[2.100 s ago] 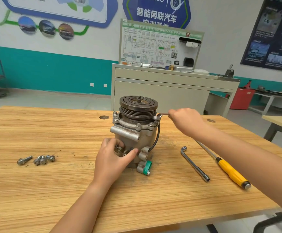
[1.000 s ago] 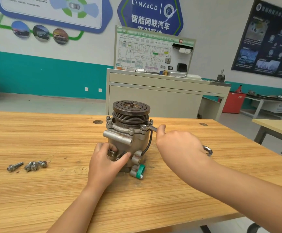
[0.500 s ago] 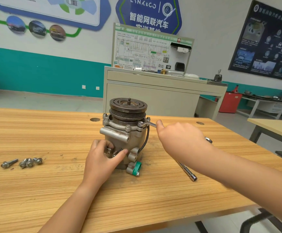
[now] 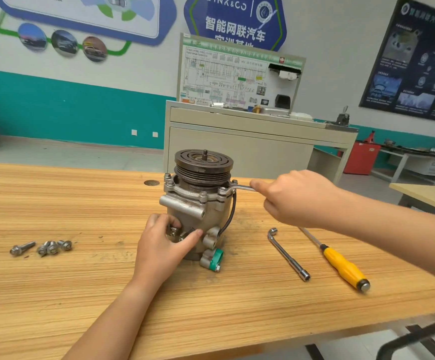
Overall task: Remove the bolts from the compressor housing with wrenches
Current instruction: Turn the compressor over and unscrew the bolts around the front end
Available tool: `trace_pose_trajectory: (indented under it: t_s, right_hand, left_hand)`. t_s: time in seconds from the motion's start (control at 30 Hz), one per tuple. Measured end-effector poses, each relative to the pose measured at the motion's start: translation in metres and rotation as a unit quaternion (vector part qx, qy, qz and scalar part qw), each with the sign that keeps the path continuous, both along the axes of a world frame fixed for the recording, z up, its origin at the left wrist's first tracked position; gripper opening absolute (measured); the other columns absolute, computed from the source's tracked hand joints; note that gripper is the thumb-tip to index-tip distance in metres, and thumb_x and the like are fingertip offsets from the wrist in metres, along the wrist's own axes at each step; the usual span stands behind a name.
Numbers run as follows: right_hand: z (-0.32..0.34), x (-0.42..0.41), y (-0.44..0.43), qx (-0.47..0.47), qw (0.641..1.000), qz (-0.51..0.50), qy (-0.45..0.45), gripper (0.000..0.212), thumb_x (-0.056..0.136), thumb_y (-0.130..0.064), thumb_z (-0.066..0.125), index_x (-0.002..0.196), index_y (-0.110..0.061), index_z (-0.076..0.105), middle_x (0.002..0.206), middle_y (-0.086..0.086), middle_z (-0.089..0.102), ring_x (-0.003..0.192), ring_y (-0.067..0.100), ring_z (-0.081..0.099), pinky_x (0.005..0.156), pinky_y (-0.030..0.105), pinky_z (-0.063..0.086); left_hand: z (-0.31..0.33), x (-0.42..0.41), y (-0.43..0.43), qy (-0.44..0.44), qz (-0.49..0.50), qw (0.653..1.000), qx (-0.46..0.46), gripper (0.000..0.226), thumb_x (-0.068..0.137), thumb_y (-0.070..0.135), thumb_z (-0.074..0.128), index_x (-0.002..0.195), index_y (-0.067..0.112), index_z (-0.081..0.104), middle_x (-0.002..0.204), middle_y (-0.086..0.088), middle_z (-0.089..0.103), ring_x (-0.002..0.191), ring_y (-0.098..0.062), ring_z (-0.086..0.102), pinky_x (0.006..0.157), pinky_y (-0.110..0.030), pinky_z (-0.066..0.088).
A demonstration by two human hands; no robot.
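Head view, frame centre: left hand point(image 4: 162, 246) grips the grey cast-metal compressor housing point(image 4: 212, 219) as right hand point(image 4: 295, 200), curled round a slim steel wrench point(image 4: 243, 188) on a flange bolt point(image 4: 223, 190), should pull level.
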State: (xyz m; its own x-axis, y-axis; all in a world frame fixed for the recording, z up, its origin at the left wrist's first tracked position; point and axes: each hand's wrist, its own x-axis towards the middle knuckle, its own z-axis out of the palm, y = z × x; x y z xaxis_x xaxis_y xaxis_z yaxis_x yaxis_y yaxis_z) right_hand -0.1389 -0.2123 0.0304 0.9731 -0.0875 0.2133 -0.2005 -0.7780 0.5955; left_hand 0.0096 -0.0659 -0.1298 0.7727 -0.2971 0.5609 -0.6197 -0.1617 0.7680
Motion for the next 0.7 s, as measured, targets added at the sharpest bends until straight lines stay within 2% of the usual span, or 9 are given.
trace_pose_trajectory:
  t_s: [0.13,0.2,0.27,0.33,0.4,0.47,0.53,0.6,0.7]
  right_hand:
    - [-0.003,0.013,-0.026,-0.043,0.999,0.005,-0.008,0.045,0.092,-0.010,0.033,0.134,-0.025,0.034,0.055,-0.004,0.036,0.046,0.014,0.032,0.041,0.024,0.020]
    - [-0.009,0.023,-0.037,-0.049,0.999,0.008,-0.022,0.042,0.090,-0.004,0.036,0.128,-0.021,0.039,0.064,-0.003,0.044,0.052,0.018,0.042,0.043,0.024,0.025]
    - [-0.015,0.033,-0.044,-0.064,0.996,0.042,-0.048,0.034,0.085,0.004,0.044,0.115,-0.012,0.050,0.070,0.001,0.052,0.061,0.023,0.051,0.059,0.028,0.041]
    - [-0.025,0.042,-0.053,-0.073,0.983,0.109,-0.130,0.030,0.065,0.015,0.063,0.089,-0.003,0.063,0.060,0.008,0.059,0.053,0.024,0.058,0.073,0.039,0.052]
    - [-0.032,0.055,-0.057,-0.056,0.965,0.158,-0.201,0.032,0.047,0.020,0.071,0.072,0.000,0.065,0.051,0.010,0.059,0.044,0.023,0.058,0.067,0.047,0.054]
    - [-0.040,0.068,-0.055,-0.031,0.955,0.185,-0.228,0.034,0.043,0.022,0.072,0.068,0.001,0.065,0.050,0.010,0.060,0.042,0.023,0.057,0.063,0.045,0.054]
    - [-0.046,0.075,-0.056,0.008,0.946,0.205,-0.253,0.032,0.046,0.022,0.072,0.069,0.001,0.065,0.052,0.011,0.061,0.042,0.024,0.056,0.058,0.039,0.054]
    - [-0.052,0.074,-0.061,0.067,0.928,0.210,-0.301,0.025,0.060,0.019,0.070,0.078,0.001,0.068,0.058,0.011,0.064,0.046,0.025,0.058,0.051,0.033,0.050]
    - [-0.063,0.065,-0.061,0.289,0.866,0.156,-0.378,0.020,0.090,-0.002,0.053,0.108,-0.002,0.062,0.060,0.002,0.057,0.049,0.015,0.049,0.048,0.030,0.039]
  left_hand:
    - [0.000,0.000,0.001,0.005,-0.001,1.000,0.003,0.032,0.065,0.037,0.079,0.071,0.025,0.050,0.085,0.006,0.051,0.080,0.000,0.049,0.066,-0.005,0.034]
    - [0.001,0.000,0.001,0.010,-0.004,1.000,0.005,0.032,0.065,0.038,0.079,0.072,0.025,0.050,0.086,0.007,0.051,0.080,0.000,0.049,0.065,-0.005,0.034]
    - [0.001,0.000,0.001,0.008,-0.001,1.000,0.006,0.032,0.064,0.038,0.079,0.071,0.025,0.050,0.085,0.007,0.051,0.080,0.000,0.049,0.065,-0.004,0.034]
    - [0.001,0.000,0.001,0.005,0.003,1.000,0.006,0.032,0.063,0.037,0.079,0.070,0.025,0.050,0.084,0.007,0.051,0.079,0.001,0.049,0.065,-0.004,0.033]
    - [0.001,0.000,0.001,0.001,0.005,1.000,0.002,0.033,0.063,0.035,0.080,0.070,0.025,0.050,0.083,0.006,0.051,0.080,0.002,0.049,0.067,-0.005,0.034]
    - [0.000,0.000,0.001,0.000,0.004,1.000,0.000,0.033,0.063,0.036,0.080,0.070,0.025,0.050,0.084,0.006,0.051,0.082,0.003,0.049,0.066,-0.004,0.033]
    - [0.000,-0.001,0.001,-0.001,0.006,1.000,0.000,0.033,0.064,0.036,0.080,0.071,0.025,0.050,0.084,0.006,0.051,0.080,0.002,0.049,0.065,-0.003,0.032]
    - [0.001,-0.002,0.001,-0.007,0.005,1.000,0.003,0.032,0.065,0.035,0.080,0.071,0.026,0.050,0.084,0.006,0.050,0.080,0.003,0.048,0.065,-0.004,0.032]
    - [0.004,-0.006,0.001,-0.023,0.012,0.999,-0.020,0.031,0.067,0.040,0.075,0.078,0.022,0.053,0.092,0.007,0.047,0.086,0.008,0.046,0.072,-0.010,0.036]
